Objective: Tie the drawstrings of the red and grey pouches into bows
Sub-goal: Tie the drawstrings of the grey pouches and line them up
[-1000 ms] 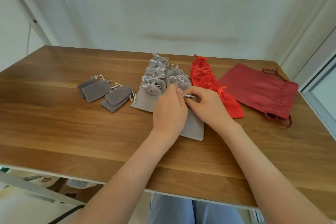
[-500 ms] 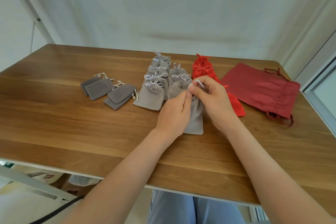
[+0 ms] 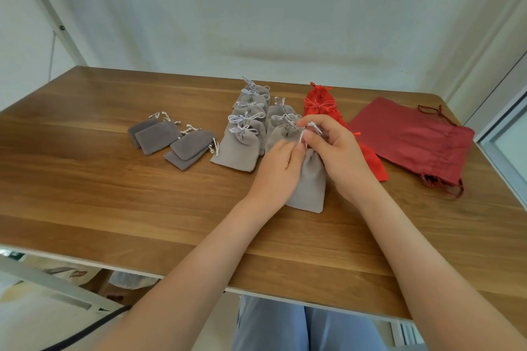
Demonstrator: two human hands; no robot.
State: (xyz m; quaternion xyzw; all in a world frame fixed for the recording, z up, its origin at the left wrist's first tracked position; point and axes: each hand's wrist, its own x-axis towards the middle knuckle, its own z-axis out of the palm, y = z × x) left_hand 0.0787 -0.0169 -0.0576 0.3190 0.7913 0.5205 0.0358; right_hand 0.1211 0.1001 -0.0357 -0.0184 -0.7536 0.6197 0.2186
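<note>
A light grey pouch [image 3: 309, 185] lies on the wooden table [image 3: 114, 194] under both hands. My left hand [image 3: 278, 174] pinches its neck and one strand of the white drawstring [image 3: 302, 135]. My right hand [image 3: 333, 151] pinches the drawstring's other end, lifted just above the pouch's mouth. Behind them lies a row of light grey pouches [image 3: 242, 148] with tied bows. Bright red pouches [image 3: 319, 102] with bows lie to the right, partly hidden by my right hand.
Several small dark grey pouches [image 3: 174, 141] lie flat at the left with loose strings. A large dark red drawstring bag [image 3: 416, 139] lies flat near the table's right edge. A white slanted frame bar [image 3: 54, 8] rises at the far left.
Both hands have risen from the pouch's neck. The right hand has pulled the white drawstring up and back, and the pouch has shifted slightly away from me.
</note>
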